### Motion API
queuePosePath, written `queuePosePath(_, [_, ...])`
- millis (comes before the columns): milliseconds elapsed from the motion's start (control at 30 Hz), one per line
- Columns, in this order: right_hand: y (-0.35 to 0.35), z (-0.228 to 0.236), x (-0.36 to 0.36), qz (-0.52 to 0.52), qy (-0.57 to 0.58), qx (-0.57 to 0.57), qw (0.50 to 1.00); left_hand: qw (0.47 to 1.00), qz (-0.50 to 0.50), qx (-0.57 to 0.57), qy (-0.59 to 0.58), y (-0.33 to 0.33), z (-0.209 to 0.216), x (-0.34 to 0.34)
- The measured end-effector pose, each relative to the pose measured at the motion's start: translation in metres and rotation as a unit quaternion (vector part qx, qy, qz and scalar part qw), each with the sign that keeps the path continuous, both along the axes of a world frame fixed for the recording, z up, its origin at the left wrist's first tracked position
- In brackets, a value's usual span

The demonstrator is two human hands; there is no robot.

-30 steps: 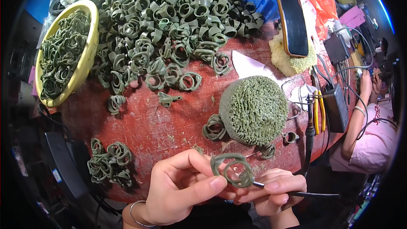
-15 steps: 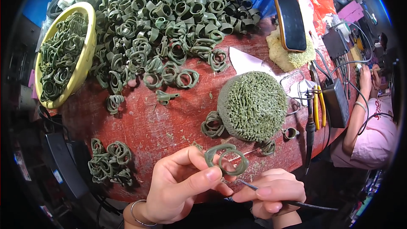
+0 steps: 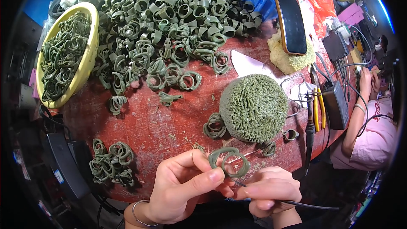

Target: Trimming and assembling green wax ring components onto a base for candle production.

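Note:
My left hand [image 3: 182,186] pinches a dark green, wax-like ring [image 3: 246,167] with intertwined loops between thumb and fingers. Just right of it, my right hand [image 3: 273,188] is closed round a slim dark tool [image 3: 309,205] with a fine cord-like tail. Its narrow tip points at the ring's lower edge; whether it touches cannot be made out. Beyond the hands stands a round, rough-topped green block [image 3: 258,108]. A looped ring [image 3: 215,126] leans beside the block on its left, and a small plain ring [image 3: 290,135] lies to its right.
A large heap of green rings [image 3: 169,21] covers the far table. A yellow basket [image 3: 94,38] of rings stands left, a small ring pile [image 3: 111,163] nearer. Yellow-handled pliers [image 3: 322,110], cords and a phone [image 3: 292,21] on a sponge [image 3: 280,55] lie right. A person [image 3: 360,138] sits beyond.
The ring in my left hand has tilted slightly and shifted a little right. My right hand has edged left, bringing the tool tip nearer the ring's underside. The view has shifted slightly.

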State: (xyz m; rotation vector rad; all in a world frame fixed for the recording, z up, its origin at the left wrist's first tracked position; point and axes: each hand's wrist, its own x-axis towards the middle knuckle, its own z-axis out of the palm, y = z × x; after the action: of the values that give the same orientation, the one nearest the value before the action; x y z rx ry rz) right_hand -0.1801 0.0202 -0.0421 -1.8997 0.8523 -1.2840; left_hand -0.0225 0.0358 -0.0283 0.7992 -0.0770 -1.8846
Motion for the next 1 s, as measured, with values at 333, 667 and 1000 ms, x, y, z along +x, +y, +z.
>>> queuePosePath(333, [-0.001,0.0,0.0,-0.003,0.029,-0.043,0.999,0.996,-0.051,0.014,0.076,0.001,-0.007,0.002])
queuePosePath(667, [0.0,0.002,-0.001,0.036,0.062,-0.051,0.996,0.998,-0.019,0.055,-0.021,0.0,0.004,-0.006])
queuePosePath(1000, [0.0,0.002,0.001,0.005,0.025,-0.053,0.998,0.999,0.017,0.035,-0.022,-0.001,0.007,-0.007])
